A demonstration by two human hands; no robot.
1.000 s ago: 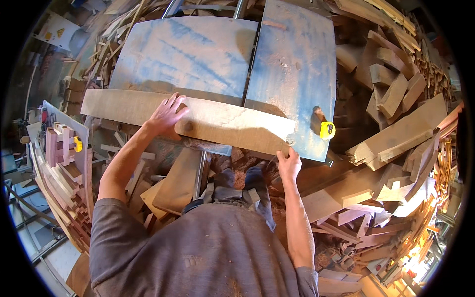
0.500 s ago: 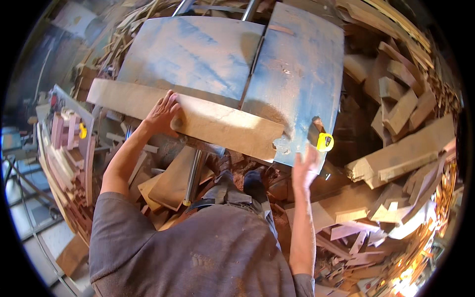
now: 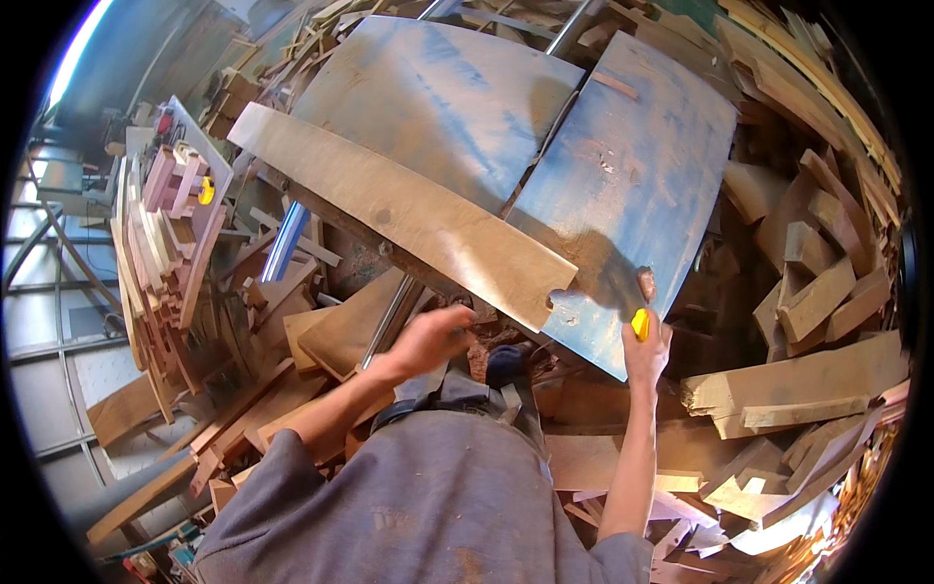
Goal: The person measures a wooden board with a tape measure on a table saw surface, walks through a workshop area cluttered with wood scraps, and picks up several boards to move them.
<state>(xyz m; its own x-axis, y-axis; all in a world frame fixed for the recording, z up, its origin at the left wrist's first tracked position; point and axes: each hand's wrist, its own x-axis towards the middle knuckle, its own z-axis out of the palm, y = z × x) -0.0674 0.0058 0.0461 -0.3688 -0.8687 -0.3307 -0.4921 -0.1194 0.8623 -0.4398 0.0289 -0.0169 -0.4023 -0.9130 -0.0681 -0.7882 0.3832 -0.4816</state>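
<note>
A long pale board (image 3: 409, 209) lies along the near edge of the blue-grey metal saw table (image 3: 467, 107), slanting down to the right. The board has a notch at its right end. My right hand (image 3: 646, 352) is closed around a yellow tape measure (image 3: 639, 324) at the table's near right corner. In front of my waist, off the board, hovers my left hand (image 3: 433, 339). Its fingers are loosely bent and somewhat apart, with nothing visible in them.
A narrow slot (image 3: 545, 146) divides the tabletop. A small brown wood piece (image 3: 646, 283) lies beside the tape measure. Offcuts (image 3: 817, 263) heap up on the right. At left, a slanted panel (image 3: 209, 165) holds stacked strips and another yellow tape measure (image 3: 206, 191).
My left hand has let go of the board and come back toward my waist. My right hand has reached the yellow tape measure and closed on it. The view has turned.
</note>
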